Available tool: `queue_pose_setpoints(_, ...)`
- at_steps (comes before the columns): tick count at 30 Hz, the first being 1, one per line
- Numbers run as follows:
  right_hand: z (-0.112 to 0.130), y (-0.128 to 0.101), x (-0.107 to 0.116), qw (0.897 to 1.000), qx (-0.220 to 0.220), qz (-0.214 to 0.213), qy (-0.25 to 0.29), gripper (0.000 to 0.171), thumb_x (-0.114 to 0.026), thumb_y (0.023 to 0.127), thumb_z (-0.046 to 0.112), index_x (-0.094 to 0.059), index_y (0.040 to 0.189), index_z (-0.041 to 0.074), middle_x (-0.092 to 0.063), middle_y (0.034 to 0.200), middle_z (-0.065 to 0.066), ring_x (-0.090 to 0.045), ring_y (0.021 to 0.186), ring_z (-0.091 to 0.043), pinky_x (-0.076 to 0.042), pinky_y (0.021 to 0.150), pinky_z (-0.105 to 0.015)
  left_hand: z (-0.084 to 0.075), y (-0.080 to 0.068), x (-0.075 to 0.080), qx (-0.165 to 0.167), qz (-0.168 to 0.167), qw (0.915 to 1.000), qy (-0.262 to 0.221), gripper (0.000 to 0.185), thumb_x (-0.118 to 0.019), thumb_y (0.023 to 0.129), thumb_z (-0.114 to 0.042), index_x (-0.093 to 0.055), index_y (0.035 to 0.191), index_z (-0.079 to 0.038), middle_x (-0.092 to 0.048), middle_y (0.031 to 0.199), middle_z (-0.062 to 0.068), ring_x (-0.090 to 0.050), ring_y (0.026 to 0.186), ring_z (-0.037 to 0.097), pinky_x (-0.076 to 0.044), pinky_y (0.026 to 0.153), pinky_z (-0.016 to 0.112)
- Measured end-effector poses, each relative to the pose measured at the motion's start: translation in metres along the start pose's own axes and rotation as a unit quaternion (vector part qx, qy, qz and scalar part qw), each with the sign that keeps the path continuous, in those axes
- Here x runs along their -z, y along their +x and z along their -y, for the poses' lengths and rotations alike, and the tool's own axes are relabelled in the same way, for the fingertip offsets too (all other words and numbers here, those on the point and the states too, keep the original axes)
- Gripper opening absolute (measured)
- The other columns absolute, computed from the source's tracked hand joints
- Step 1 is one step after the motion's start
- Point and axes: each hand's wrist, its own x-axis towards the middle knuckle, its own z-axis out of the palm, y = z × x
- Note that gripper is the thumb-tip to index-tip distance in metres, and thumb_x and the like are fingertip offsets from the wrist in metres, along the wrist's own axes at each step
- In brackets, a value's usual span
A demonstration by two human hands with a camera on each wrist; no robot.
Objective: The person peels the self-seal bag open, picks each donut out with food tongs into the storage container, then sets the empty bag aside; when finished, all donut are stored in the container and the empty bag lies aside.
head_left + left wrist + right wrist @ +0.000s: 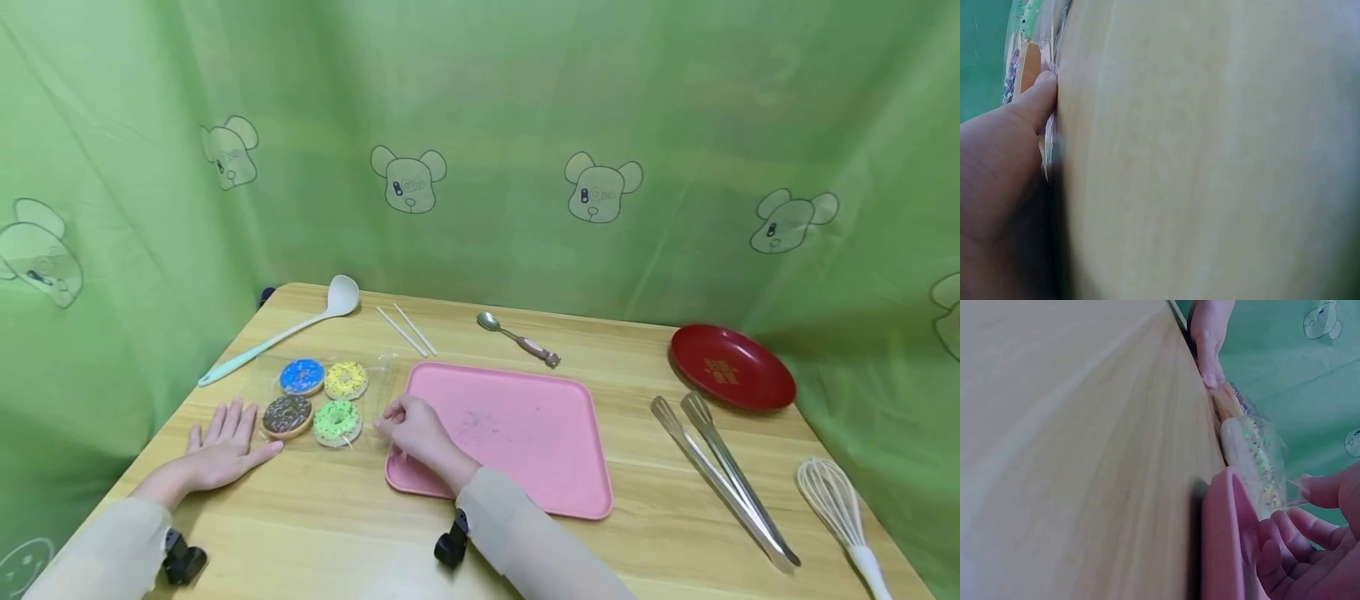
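Four sprinkled donuts [327,423] in clear bag [380,385]; left hand [221,452] flat, outstretched; right hand [418,432] pinches bag

Whisk handle [870,571] cut off, plate lettering [722,372] illegible

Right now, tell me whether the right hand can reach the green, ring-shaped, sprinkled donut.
Probably not directly: the right hand is close to the green donut, but the clear plastic bag around it looks in the way. That hand pinches the bag's edge; whether it opens there is unclear.
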Motion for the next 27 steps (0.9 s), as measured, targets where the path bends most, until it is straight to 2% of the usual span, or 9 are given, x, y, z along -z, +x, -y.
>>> queue_pose_setpoints(8, -0.002, 0.016, -0.008, 0.999, -0.018, -0.047, -0.007, 0.01, -0.068, 0.083, 0.012, -0.062, 0.081, 0.005, -0.056, 0.068, -0.002, -0.05, 0.055, -0.011, -0.046, 0.048, -0.021, 0.007, 0.006, -0.005, -0.004, 0.004, 1.0, -0.001, 0.104, -0.031, 0.086, -0.072, 0.003, 0.143, 0.009, 0.019, 0.145, 0.032, 0.023, 0.129, 0.048, 0.027, 0.089, 0.065)
queue_pose_setpoints(12, -0.003, 0.019, -0.006, 0.998, -0.017, -0.061, 0.019, 0.006, -0.066, 0.082, 0.006, -0.062, 0.079, 0.003, -0.055, 0.066, -0.002, -0.049, 0.052, -0.011, -0.045, 0.045, -0.021, 0.007, 0.005, -0.006, -0.004, 0.004, 1.0, -0.003, 0.103, -0.031, 0.087, -0.071, 0.003, 0.143, 0.008, 0.019, 0.145, 0.031, 0.023, 0.129, 0.048, 0.027, 0.089, 0.065)
queue_pose_setpoints(20, -0.006, 0.016, 0.002, 0.993, -0.052, -0.048, 0.092, 0.005, -0.063, 0.084, 0.003, -0.061, 0.08, 0.002, -0.059, 0.07, -0.007, -0.051, 0.049, -0.011, -0.045, 0.042, -0.021, -0.001, 0.001, -0.003, 0.0, -0.001, 1.0, -0.002, 0.098, -0.035, 0.09, -0.066, 0.0, 0.143, 0.009, 0.017, 0.145, 0.033, 0.022, 0.13, 0.048, 0.026, 0.091, 0.065)
queue_pose_setpoints(27, -0.014, 0.011, 0.011, 0.989, -0.049, -0.033, 0.136, 0.006, -0.062, 0.082, 0.0, -0.058, 0.077, 0.002, -0.061, 0.069, -0.009, -0.052, 0.048, -0.012, -0.045, 0.042, -0.021, -0.009, -0.004, 0.004, 0.004, 0.0, 1.0, 0.008, 0.094, -0.039, 0.092, -0.059, -0.002, 0.142, 0.012, 0.013, 0.143, 0.037, 0.017, 0.129, 0.052, 0.021, 0.091, 0.069)
